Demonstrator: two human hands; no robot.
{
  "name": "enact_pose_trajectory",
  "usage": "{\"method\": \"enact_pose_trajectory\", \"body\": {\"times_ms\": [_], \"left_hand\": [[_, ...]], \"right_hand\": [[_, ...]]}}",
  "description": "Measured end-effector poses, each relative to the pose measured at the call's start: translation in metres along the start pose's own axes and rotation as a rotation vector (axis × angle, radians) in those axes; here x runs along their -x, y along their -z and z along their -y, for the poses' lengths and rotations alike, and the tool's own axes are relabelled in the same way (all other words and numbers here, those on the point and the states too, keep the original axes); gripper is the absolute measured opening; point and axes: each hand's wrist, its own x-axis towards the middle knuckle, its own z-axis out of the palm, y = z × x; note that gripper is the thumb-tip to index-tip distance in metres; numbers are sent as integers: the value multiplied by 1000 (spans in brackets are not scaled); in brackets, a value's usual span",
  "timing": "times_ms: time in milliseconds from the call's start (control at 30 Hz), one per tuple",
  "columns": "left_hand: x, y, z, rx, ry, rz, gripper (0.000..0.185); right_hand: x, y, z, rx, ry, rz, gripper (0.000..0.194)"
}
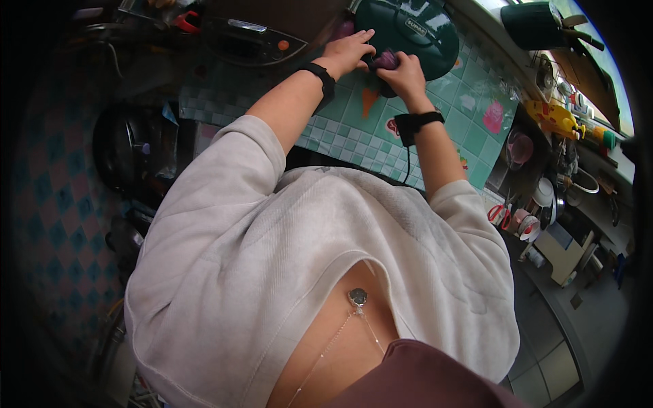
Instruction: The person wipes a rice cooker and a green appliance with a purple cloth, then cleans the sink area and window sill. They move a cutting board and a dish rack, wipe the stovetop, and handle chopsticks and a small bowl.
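Observation:
My right hand (406, 76) grips a small purple bundle (386, 59), whose exact kind I cannot make out. It is held at the near edge of a dark green SUPOR appliance (433, 46) with a rounded lid. Just left of the bundle is my left hand (348, 52), its upper fingers stretched toward the appliance and its thumb side bent in. Whether those lower fingers pinch something is unclear. Another purple patch (345, 29) shows behind the left hand. Both wrists wear black bands, and a cable hangs from the right one.
A brown cooker-like appliance (275, 25) with a control panel stands at the left. Green tile-patterned sheeting (347, 135) covers the counter. Red-handled scissors (500, 217), bowls (543, 191) and a yellow packet (553, 118) crowd the right side. A black bag-like item (122, 148) is at lower left.

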Motion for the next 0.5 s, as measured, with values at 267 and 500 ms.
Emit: {"method": "enact_pose_trajectory", "body": {"times_ms": [267, 500], "left_hand": [[2, 1, 3, 41, -17, -17, 39], [2, 3, -3, 57, 35, -53, 40]], "right_hand": [[9, 5, 2, -47, 56, -34, 51], [-5, -10, 17, 62, 49, -59, 54]]}}
